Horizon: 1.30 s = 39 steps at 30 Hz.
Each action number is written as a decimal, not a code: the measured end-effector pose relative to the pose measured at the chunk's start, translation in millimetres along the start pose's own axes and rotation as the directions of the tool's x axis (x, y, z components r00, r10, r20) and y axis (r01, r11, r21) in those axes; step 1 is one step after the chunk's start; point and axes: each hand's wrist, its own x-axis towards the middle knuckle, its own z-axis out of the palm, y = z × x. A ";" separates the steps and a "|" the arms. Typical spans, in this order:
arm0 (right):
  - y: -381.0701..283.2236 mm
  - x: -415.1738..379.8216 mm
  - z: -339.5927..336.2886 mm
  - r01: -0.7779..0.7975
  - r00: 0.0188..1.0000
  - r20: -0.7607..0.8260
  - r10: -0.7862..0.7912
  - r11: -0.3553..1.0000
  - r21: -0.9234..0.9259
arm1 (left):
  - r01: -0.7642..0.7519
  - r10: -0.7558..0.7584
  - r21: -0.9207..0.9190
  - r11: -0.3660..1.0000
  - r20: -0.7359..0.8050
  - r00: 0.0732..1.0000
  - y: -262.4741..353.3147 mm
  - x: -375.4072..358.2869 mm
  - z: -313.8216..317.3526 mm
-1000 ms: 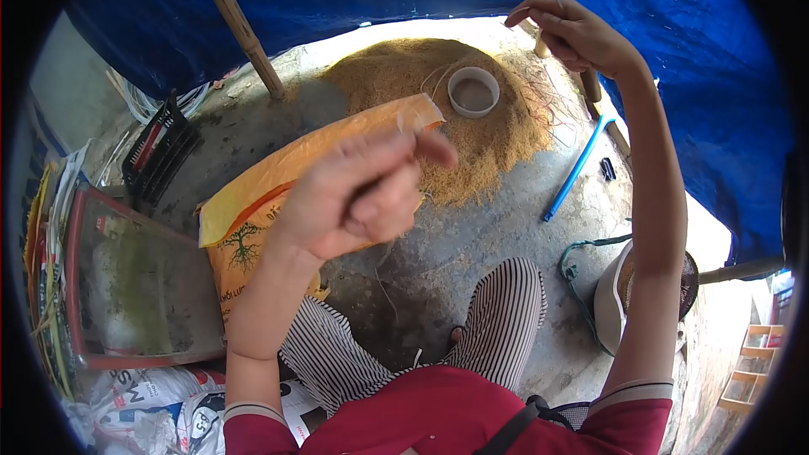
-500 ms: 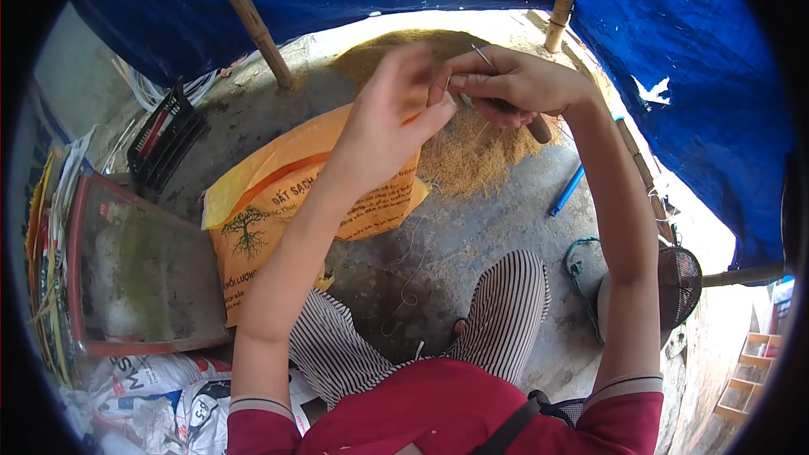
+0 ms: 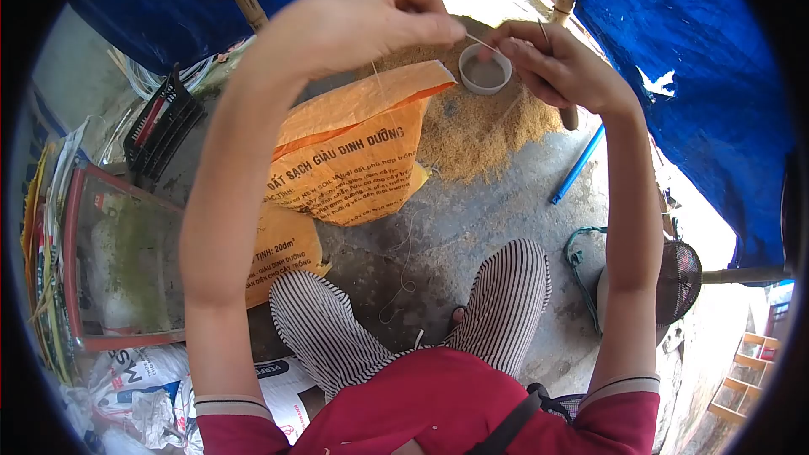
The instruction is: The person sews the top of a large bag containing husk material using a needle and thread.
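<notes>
My left hand (image 3: 371, 21) is raised over the orange sack, its fingers pinched on a thin string (image 3: 482, 42). The string stretches across to my right hand (image 3: 563, 67). Another length of thread (image 3: 375, 74) hangs below my left hand toward the sack. In my right hand is a tool with a rounded brown handle (image 3: 570, 118) and a thin metal end (image 3: 543, 29) rising above the fingers; its exact kind is hidden by the hand. The printed orange sack (image 3: 345, 164) stands on the floor before my knees, its top edge partly folded.
Behind the sack, a white bowl (image 3: 485, 72) rests in a heap of yellowish grain or husks (image 3: 480, 139). A blue tube (image 3: 579, 164) lies at the right, near a mesh basket (image 3: 677, 282). A red-framed panel (image 3: 126, 261) leans left. Blue tarps (image 3: 691, 84) and bamboo poles enclose the area.
My hands have moved apart, the left up and leftward, the right slightly right, leaving string stretched between them. The white bowl has come into view, and the sack's top edge has shifted.
</notes>
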 end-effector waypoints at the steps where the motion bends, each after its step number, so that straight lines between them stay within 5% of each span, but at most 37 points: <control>1: 6.2 -5.3 -2.5 0.000 1.000 0.000 0.000 1.000 0.001 | 0.000 0.000 0.000 1.000 0.001 1.000 13.2 -3.7 -10.7; 3: 18.5 -17.7 -10.1 -0.157 0.986 0.076 0.147 0.978 0.141 | 0.164 -0.196 -0.335 0.928 -0.063 0.979 33.1 -7.7 -26.3; 5: 30.1 -26.3 -13.8 -0.230 0.962 0.199 0.189 0.951 0.207 | 0.039 -0.080 -0.384 0.922 -0.090 0.993 27.6 -9.1 -26.5; 7: 50.1 -29.2 -4.8 -0.349 0.816 0.534 0.222 0.925 0.149 | 0.003 0.018 -0.824 0.567 0.016 1.000 15.2 -4.7 -14.9; 8: 51.0 -31.1 1.3 -0.447 0.770 0.551 0.322 0.888 0.107 | -0.265 0.255 -0.609 0.747 -0.106 0.961 -2.0 -2.6 -5.9; 9: 45.6 -34.3 9.8 -0.538 0.716 0.559 0.418 0.841 0.061 | -0.181 0.242 -0.779 0.600 -0.039 0.969 -3.5 -3.4 4.7; 11: 59.0 -37.0 15.5 -0.555 0.755 0.473 0.455 0.827 0.090 | -0.121 0.237 -0.883 0.453 -0.011 0.971 0.6 -15.6 24.5; 12: 78.1 -36.5 16.9 -0.547 0.812 0.258 0.523 0.836 0.028 | -0.129 0.247 -0.880 0.457 -0.014 0.969 -3.1 -21.7 28.3; 13: 85.2 -34.4 17.1 -0.552 0.833 0.029 0.553 0.833 -0.032 | 0.019 0.252 -0.896 0.443 0.145 0.957 -10.1 -29.3 29.0; 14: 89.5 -30.1 15.8 -0.525 0.846 -0.039 0.531 0.845 0.105 | 0.169 0.259 -0.886 0.432 0.301 0.918 -15.9 -35.4 30.6; 15: 85.3 -23.4 13.5 -0.520 0.848 -0.051 0.527 0.848 0.103 | 0.160 0.268 -0.884 0.439 0.299 0.916 -19.0 -39.9 34.2; 17: 73.7 -8.9 10.2 -0.352 0.843 -0.131 0.522 0.720 0.598 | 0.142 0.045 -0.781 0.608 0.212 0.976 -25.3 -45.8 42.1; 18: 63.0 -2.7 8.2 -0.345 0.843 -0.140 0.519 0.722 0.600 | 0.138 0.051 -0.777 0.614 0.214 0.976 -30.6 -47.4 43.7; 20: 39.5 8.8 6.1 0.004 0.942 -0.212 0.262 0.621 0.784 | 0.134 -0.161 -0.383 0.914 -0.039 0.986 -40.2 -47.9 45.4; 21: 39.7 14.2 11.7 0.016 0.940 -0.224 0.259 0.621 0.784 | 0.128 -0.152 -0.374 0.918 -0.036 0.988 -41.7 -46.4 47.8; 23: 43.9 29.5 25.7 0.061 0.939 -0.188 0.289 0.396 0.916 | 0.103 0.082 0.317 0.943 -0.520 0.850 -46.9 -41.7 51.7; 25: 28.4 24.0 47.5 0.008 0.909 -0.177 0.378 0.408 0.913 | 0.140 0.035 0.280 0.950 -0.537 0.843 -61.6 -29.7 59.4; 28: 48.8 27.0 66.0 -0.107 0.895 -0.313 0.318 0.834 0.542 | 0.200 -0.077 0.182 0.963 -0.525 0.848 -79.9 -10.1 71.4; 30: 57.8 36.4 65.4 -0.147 0.890 -0.303 0.339 0.845 0.515 | 0.312 -0.260 0.062 0.948 -0.417 0.871 -76.8 -1.9 72.4; 32: 68.1 46.5 68.2 -0.182 0.887 -0.295 0.355 0.855 0.485 | 0.338 -0.264 0.098 0.936 -0.440 0.858 -78.6 -1.2 77.4; 34: 78.7 56.8 76.4 -0.357 0.862 -0.062 0.503 0.690 0.629 | 0.368 -0.267 0.137 0.920 -0.468 0.842 -86.2 -4.6 80.0; 36: 88.7 60.6 89.5 -0.330 0.901 -0.018 0.432 0.713 0.619 | 0.411 -0.342 0.193 0.891 -0.310 0.887 -95.9 -8.6 79.9; 39: 92.3 56.6 101.4 -0.301 0.930 0.028 0.367 0.717 0.628 | 0.328 -0.254 0.223 0.918 -0.302 0.919 -109.0 -19.8 86.6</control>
